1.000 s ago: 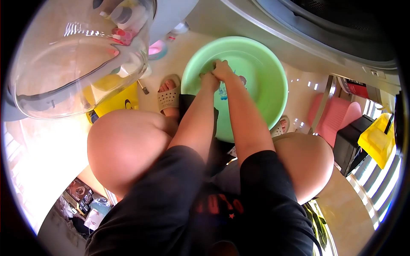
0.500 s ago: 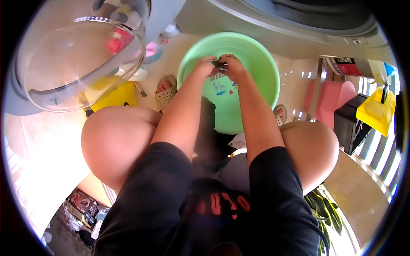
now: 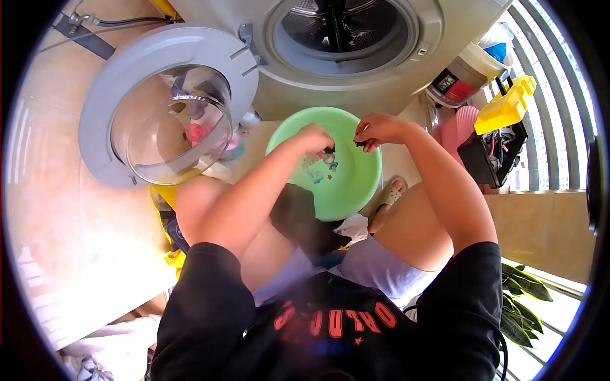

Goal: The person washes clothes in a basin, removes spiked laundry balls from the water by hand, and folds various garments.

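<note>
A green plastic basin (image 3: 356,184) with a cartoon print on its bottom stands between my feet. My left hand (image 3: 313,140) is closed over its left part, pinching a small dark piece (image 3: 330,150) that I cannot identify. Above the right rim my right hand (image 3: 379,131) pinches another small dark piece (image 3: 359,144). The two hands are apart. A dark cloth (image 3: 294,206) hangs by the basin's near left rim and runs onto my lap. Beside it lies a bunched white cloth (image 3: 353,229).
Ahead is a front-loading washing machine (image 3: 318,93), its round door (image 3: 101,127) swung wide to the left. On the right stand a bucket (image 3: 452,81), a pink item (image 3: 459,124) and a black toolbox (image 3: 486,162) with a yellow lid. Plant leaves (image 3: 521,311) are behind at right.
My hands were together over the basin on a dark thing; now they are apart, the right one moved rightward, each with a dark piece. The view has tilted up, showing more of the washing machine.
</note>
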Available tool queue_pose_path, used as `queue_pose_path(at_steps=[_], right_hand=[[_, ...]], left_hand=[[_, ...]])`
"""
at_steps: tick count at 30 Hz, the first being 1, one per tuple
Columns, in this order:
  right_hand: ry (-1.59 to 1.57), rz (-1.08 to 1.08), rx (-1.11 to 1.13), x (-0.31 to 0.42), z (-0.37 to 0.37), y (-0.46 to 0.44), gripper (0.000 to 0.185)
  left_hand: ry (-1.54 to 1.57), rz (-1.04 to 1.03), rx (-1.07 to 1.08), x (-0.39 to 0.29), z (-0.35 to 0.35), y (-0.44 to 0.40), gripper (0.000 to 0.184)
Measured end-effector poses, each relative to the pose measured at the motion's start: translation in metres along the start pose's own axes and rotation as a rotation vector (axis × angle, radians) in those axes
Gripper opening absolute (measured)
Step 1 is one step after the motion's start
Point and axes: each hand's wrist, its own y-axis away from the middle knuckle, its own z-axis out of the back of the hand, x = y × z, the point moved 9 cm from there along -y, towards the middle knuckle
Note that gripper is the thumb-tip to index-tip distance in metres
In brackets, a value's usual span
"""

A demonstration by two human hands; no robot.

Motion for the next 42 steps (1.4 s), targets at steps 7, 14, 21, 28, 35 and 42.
queue_pose_path(at_steps=[7, 14, 21, 28, 35, 42], right_hand=[[-0.847, 0.543, -0.383, 0.097, 0.059, 0.029, 0.053], [-0.127, 0.223, -0.308, 0.030, 0.017, 0.002, 0.037], [0.935, 0.265, -0.168, -0.027, -0.027, 0.015, 0.040], [0.913, 0.123, 0.281, -0.090, -0.105, 0.018, 0.029], [0.788, -0.104, 0.557, -0.223, -0.172, 0.034, 0.042], [0.684, -0.044, 0.300, -0.260, -0.165, 0.024, 0.064]], left_hand=[[0.547, -0.446, -0.383, -0.106, 0.103, 0.086, 0.093], [-0.073, -0.468, -0.247, -0.122, 0.047, 0.122, 0.066], [-0.861, -0.292, -0.230, -0.082, 0.018, 0.174, 0.041], [-0.880, -0.326, -0.226, -0.080, 0.000, 0.189, 0.050], [-0.849, -0.232, -0.220, -0.070, -0.017, 0.206, 0.047], [-0.780, -0.277, -0.288, -0.025, -0.033, 0.182, 0.050]])
